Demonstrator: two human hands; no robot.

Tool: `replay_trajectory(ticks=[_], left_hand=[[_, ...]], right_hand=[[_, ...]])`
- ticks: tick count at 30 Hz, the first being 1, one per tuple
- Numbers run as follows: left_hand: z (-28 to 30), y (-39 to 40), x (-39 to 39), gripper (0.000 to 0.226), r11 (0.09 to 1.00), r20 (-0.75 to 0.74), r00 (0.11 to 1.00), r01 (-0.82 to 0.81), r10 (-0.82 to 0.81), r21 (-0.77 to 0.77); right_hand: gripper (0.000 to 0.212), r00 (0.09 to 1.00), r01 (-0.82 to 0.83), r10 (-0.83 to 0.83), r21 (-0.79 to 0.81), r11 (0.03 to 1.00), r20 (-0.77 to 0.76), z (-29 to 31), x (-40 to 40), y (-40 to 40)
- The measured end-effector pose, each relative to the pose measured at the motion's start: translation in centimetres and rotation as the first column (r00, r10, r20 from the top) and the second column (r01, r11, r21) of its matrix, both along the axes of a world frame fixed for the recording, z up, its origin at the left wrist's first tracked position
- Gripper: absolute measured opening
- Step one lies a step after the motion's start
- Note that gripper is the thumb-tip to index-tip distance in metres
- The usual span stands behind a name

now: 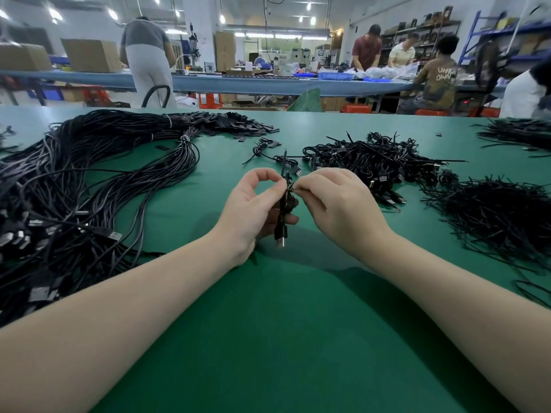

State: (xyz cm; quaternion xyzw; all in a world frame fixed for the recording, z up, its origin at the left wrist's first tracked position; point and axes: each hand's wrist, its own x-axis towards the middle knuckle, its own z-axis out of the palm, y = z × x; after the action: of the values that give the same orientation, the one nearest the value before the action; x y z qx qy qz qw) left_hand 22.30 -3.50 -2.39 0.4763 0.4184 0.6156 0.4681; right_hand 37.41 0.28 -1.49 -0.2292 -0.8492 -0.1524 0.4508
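Above the middle of the green table (286,323) I hold a small coiled black USB cable (282,222), its metal plug pointing down. My left hand (253,210) grips the coil, thumb and forefinger pinching its top. My right hand (334,204) pinches a thin black twist tie (288,181) that wraps the coil and sticks up above it. Fingers hide most of the coil.
A big bundle of long black cables (98,186) covers the left side. A heap of tied coils (372,162) lies just beyond my hands, and a pile of loose black ties (501,216) lies at right. Several people work at a far bench (238,83).
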Motion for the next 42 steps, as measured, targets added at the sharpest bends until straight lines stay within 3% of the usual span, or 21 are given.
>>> replay_trajectory(ticks=[5,11,14,18,21,24,28,30,32,34,35,38,42], left_hand=[[-0.4,0.4,0.0,0.024,1.0,0.023,1.0,-0.005,0.004,0.028],[-0.7,0.6,-0.1,0.05,0.997,-0.071,0.996,0.064,-0.06,0.043],[-1.2,0.7,-0.2,0.048,0.995,-0.133,0.991,0.037,-0.023,0.098],[-1.5,1.0,-0.1,0.035,0.99,-0.107,0.994,-0.021,0.036,0.136],[-1.6,1.3,-0.1,0.008,0.984,-0.152,0.976,-0.14,0.156,0.114],[-1.3,1.3,-0.1,0.019,0.988,-0.164,0.974,-0.154,0.156,0.022],[-0.1,1.1,-0.1,0.041,0.987,-0.004,0.997,-0.071,0.072,-0.145],[0.1,1.2,-0.2,0.054,0.982,0.05,0.997,-0.051,0.061,-0.18],[0.0,0.9,-0.2,0.057,0.986,0.043,0.997,-0.063,0.07,-0.152],[-0.2,0.6,0.1,0.029,0.995,-0.068,0.996,-0.057,0.052,-0.077],[-0.3,0.4,0.2,0.026,0.998,-0.129,0.991,-0.041,0.034,-0.052],[-0.7,0.3,0.3,0.038,1.0,-0.253,0.967,-0.015,0.016,0.008],[-1.0,0.2,-0.2,0.046,0.994,-0.329,0.941,-0.046,0.076,0.098]], right_hand=[[0.008,0.994,-0.035,0.009,-0.242,0.97,-0.108,-0.4,-0.1,0.2],[0.009,0.986,0.007,-0.055,-0.289,0.957,-0.158,-0.6,0.0,0.6],[0.008,0.988,0.008,-0.053,-0.294,0.956,-0.147,-0.6,0.0,0.6],[0.009,0.987,-0.015,-0.035,-0.307,0.952,-0.156,-0.6,0.1,0.6],[0.007,0.99,-0.029,-0.006,-0.247,0.969,-0.14,-0.6,-0.1,0.2],[0.005,0.997,-0.024,0.016,-0.108,0.994,-0.079,-0.2,-0.2,0.0],[0.006,0.982,0.062,-0.107,0.268,0.961,0.158,0.3,0.6,0.4],[0.006,0.98,0.066,-0.117,0.295,0.953,0.159,0.3,0.7,0.4],[0.004,0.985,0.063,-0.1,0.245,0.967,0.14,0.1,0.6,0.3],[0.005,0.989,0.071,-0.09,0.156,0.985,0.117,-0.1,0.7,0.3],[0.006,0.993,0.073,-0.081,0.091,0.993,0.089,-0.2,0.7,0.3],[0.004,0.998,0.051,-0.053,-0.071,0.996,-0.028,-0.5,0.4,0.0],[0.004,0.997,-0.004,-0.008,-0.159,0.987,-0.075,-0.7,0.1,0.0]])
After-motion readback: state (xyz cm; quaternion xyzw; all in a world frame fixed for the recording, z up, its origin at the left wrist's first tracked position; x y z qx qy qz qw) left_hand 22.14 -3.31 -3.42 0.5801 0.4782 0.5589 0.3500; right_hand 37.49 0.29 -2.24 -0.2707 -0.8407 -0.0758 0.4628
